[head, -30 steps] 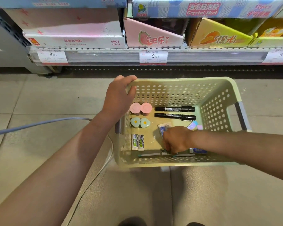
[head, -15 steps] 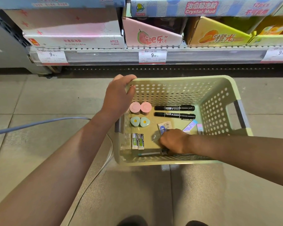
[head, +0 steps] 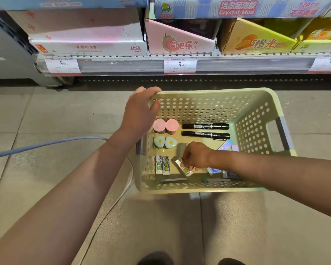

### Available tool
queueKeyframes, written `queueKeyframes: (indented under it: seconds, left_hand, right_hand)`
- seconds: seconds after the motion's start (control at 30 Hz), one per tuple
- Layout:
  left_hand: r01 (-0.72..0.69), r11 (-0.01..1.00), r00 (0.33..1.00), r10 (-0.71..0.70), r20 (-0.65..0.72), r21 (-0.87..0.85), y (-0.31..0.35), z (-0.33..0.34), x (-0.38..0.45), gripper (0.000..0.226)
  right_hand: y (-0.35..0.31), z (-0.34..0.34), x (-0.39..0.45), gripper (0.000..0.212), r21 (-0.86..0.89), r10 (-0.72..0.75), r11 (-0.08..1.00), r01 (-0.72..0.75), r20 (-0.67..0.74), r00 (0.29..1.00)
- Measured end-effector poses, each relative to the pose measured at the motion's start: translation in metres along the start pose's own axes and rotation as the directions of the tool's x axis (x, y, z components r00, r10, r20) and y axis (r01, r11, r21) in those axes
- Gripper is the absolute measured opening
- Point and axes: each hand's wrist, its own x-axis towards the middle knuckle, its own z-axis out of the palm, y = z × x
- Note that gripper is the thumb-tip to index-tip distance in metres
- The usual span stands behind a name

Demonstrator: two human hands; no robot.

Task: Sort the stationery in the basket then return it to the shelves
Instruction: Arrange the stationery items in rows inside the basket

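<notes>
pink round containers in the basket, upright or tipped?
Upright: both pink containers show round tops to the camera, side by side on the basket floor.

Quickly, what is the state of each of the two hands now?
Left hand: closed, gripping the far-left rim of the basket.
Right hand: closed, pinching a small wrapped eraser inside the basket.
</notes>
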Motion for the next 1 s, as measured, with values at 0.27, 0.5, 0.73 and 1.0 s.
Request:
queueKeyframes:
  seconds: [0.27,0.5,0.73,1.0]
  left_hand:
    - [0.011,1.0,1.0,-0.011,0.001,0.003,0.001,0.0,-0.001,0.024]
    - [0.017,1.0,1.0,-0.017,-0.003,-0.002,0.001,0.0,0.0,0.026]
    - [0.015,1.0,1.0,-0.015,-0.001,0.012,0.0,0.001,0.001,0.026]
    - [0.02,1.0,1.0,-0.02,-0.002,-0.008,0.001,0.0,0.0,0.026]
  right_hand:
    - [-0.014,0.023,0.012,0.027,0.397,0.218,0.899,-0.186,-0.036,0.975]
    - [-0.021,0.022,0.019,0.015,0.289,0.162,0.947,-0.138,-0.06,0.985]
    - [-0.022,0.025,0.014,0.064,-0.002,0.066,0.998,-0.067,-0.134,0.989]
    - [-0.025,0.032,0.007,0.076,-0.018,0.058,0.998,-0.063,-0.208,0.976]
